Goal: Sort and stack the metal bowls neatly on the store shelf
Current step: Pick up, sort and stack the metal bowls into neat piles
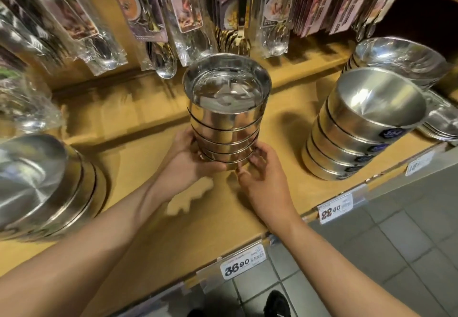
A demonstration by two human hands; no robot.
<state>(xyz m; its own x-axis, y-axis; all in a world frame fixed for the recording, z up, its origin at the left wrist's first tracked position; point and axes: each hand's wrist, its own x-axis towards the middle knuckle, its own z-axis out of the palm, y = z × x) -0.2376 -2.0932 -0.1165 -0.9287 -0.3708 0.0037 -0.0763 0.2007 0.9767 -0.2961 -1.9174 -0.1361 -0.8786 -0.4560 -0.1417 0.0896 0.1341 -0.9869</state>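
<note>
A tall stack of several straight-walled metal bowls (224, 116) stands in the middle of the wooden shelf (138, 168). My left hand (188, 160) grips the base of this stack from the left, fingers curled round the lowest bowls. My right hand (260, 175) holds the base from the right, with its fingertips against the bottom bowl. A second stack of wider metal bowls (359, 133) leans at the right. A third stack of large bowls (42, 187) lies tilted at the left edge.
Packaged spoons and ladles (158, 19) hang above the shelf back. More bowls (401, 59) and flat plates (443, 123) sit far right. Price tags (241, 262) line the shelf front edge. Grey floor tiles (396, 242) lie below.
</note>
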